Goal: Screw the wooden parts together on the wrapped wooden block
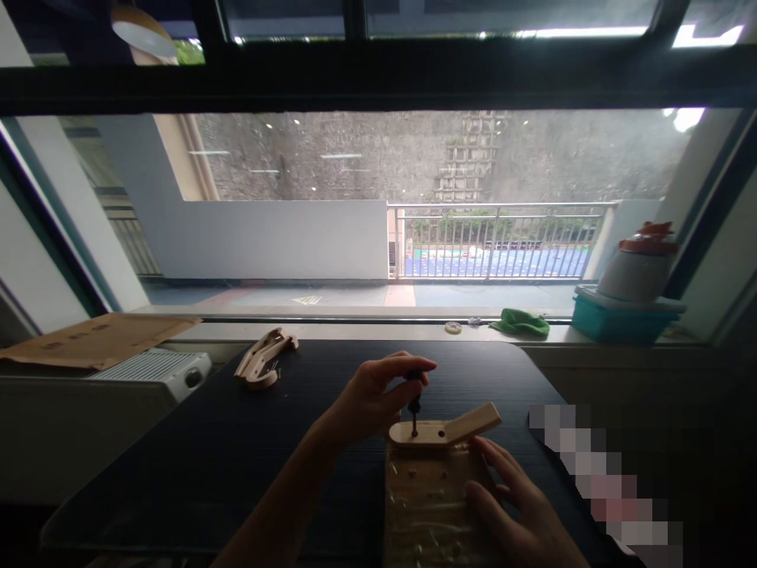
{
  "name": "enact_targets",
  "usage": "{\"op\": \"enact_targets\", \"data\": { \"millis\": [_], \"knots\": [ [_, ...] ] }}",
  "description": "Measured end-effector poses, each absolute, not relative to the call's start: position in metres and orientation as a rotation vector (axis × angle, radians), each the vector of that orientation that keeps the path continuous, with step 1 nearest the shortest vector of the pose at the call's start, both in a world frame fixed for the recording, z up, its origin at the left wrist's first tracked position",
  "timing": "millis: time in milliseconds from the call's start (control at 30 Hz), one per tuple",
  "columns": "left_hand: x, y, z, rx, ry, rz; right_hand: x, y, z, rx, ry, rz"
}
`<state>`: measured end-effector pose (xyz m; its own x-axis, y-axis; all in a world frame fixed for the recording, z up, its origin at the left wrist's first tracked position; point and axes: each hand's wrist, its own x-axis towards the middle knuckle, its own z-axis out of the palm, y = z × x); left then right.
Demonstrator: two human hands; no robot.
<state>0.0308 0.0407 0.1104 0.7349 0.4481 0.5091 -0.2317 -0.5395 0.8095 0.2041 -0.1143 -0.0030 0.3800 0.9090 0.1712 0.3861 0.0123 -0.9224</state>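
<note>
My left hand (382, 390) is closed around the dark handle of a screwdriver (415, 410), which stands upright. Its tip meets a hole near the rounded left end of a light, angled wooden piece (473, 424). Another dark hole shows in this piece, to the right of the tip. Under it lies a wooden board (408, 505) that looks wrapped in clear film. My right hand (512, 497) rests along the board's right side, fingers spread, with the fingertips close to the angled piece.
Several curved wooden pieces (260, 363) lie at the table's (195, 457) far left, with small screws beside them. On the sill sit a green cloth (520, 322), a roll of tape (453, 327) and a teal box (624, 315) bearing a white bottle (635, 272). Brown paper (100, 338) is at left.
</note>
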Motion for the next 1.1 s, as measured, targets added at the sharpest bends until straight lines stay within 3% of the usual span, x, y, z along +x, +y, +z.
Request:
{"op": "enact_targets", "data": {
  "millis": [333,667,867,1100],
  "knots": [
    [0.042,0.026,0.089,1.705,0.489,1.308,0.202,-0.117,0.004,-1.623,-1.174,0.618],
    [0.038,0.038,0.101,1.758,0.385,1.138,0.201,-0.117,0.005,-1.625,-1.195,0.632],
    [0.044,0.029,0.089,1.844,0.492,1.393,0.203,-0.115,-0.002,-1.602,-1.178,0.592],
    [0.046,0.030,0.093,1.791,0.411,1.298,0.202,-0.116,0.001,-1.603,-1.187,0.628]
  ]
}}
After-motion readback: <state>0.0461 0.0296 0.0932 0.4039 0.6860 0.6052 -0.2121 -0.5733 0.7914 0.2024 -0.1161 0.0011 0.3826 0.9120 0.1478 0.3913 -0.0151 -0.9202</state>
